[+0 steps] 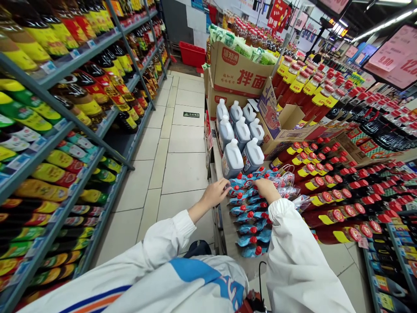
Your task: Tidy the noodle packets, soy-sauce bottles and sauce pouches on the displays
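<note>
Rows of blue pouches with red caps (pixel 250 217) lie on a low display table (pixel 230 237) in front of me. At the left end of a far row, my left hand (pixel 215 192) has its bent fingers closed at the edge of a blue pouch (pixel 237 192). My right hand (pixel 267 190) reaches down over the same rows from the right. Its thumb and fingers are bent at the pouches, and part of its grip is hidden. Just beyond both hands stand several grey-white jugs with white caps (pixel 232 158).
Shelves of bottles (pixel 94 87) line the left side of the tiled aisle (pixel 182 152). Red-capped sauce bottles (pixel 321 198) stand close to my right arm. Behind the jugs are a cardboard box (pixel 241 71) and an opened carton (pixel 291 119). A red bin (pixel 192 54) sits farther back.
</note>
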`<control>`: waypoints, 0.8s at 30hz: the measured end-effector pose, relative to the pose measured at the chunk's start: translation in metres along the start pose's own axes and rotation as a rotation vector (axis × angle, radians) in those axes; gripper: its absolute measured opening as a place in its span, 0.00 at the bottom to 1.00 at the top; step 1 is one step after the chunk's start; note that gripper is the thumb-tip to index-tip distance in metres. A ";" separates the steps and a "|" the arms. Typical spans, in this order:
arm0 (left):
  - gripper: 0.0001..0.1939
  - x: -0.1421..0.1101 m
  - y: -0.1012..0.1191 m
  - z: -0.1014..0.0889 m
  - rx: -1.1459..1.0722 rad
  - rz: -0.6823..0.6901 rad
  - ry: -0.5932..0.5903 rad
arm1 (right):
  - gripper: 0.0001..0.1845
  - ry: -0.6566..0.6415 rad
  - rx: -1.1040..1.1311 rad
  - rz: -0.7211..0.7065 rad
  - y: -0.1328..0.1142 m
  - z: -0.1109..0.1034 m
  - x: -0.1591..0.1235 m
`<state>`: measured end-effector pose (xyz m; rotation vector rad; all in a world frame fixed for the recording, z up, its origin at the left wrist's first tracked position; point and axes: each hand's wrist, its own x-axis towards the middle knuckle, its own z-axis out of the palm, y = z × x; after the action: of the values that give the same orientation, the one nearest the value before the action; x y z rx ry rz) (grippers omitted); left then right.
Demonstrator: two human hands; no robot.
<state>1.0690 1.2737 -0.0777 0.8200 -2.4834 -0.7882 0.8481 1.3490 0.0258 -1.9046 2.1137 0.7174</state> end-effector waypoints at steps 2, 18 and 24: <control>0.12 0.005 -0.006 0.001 0.050 0.034 0.006 | 0.23 0.024 0.007 -0.030 -0.003 -0.003 -0.003; 0.12 0.015 0.009 0.014 0.204 -0.004 -0.199 | 0.22 0.166 0.107 0.025 0.003 -0.005 -0.005; 0.17 0.036 -0.002 -0.003 0.152 -0.114 -0.013 | 0.17 0.219 0.113 0.195 -0.001 -0.007 0.017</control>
<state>1.0449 1.2482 -0.0701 1.0206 -2.5512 -0.6492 0.8475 1.3305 0.0241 -1.8076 2.4410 0.4283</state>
